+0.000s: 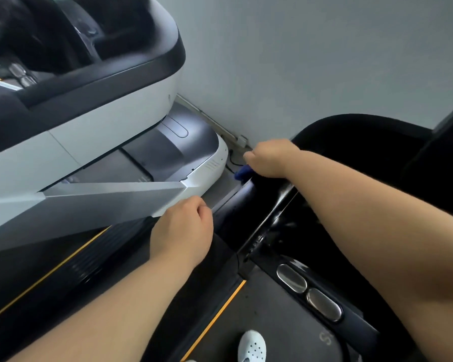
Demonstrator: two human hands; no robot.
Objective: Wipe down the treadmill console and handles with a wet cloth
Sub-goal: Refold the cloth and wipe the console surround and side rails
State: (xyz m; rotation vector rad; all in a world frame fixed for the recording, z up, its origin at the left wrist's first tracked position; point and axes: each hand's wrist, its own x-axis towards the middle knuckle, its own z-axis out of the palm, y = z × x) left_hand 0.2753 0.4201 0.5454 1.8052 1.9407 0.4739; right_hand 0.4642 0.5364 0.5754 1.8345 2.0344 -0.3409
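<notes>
My right hand grips a blue cloth and presses it on the far end of a glossy black treadmill handle; only a small blue bit of cloth shows under the fingers. The handle runs toward me and carries two silver oval sensor pads. My left hand hovers with loosely curled fingers just left of that handle, holding nothing, near the tip of a grey-white arm of the neighbouring machine. The black console of my treadmill lies under and behind my right forearm.
A second treadmill with a white and black console fills the upper left. A grey wall stands behind, with a cable and socket at its base. Below are the dark belt with yellow stripes and a white perforated shoe.
</notes>
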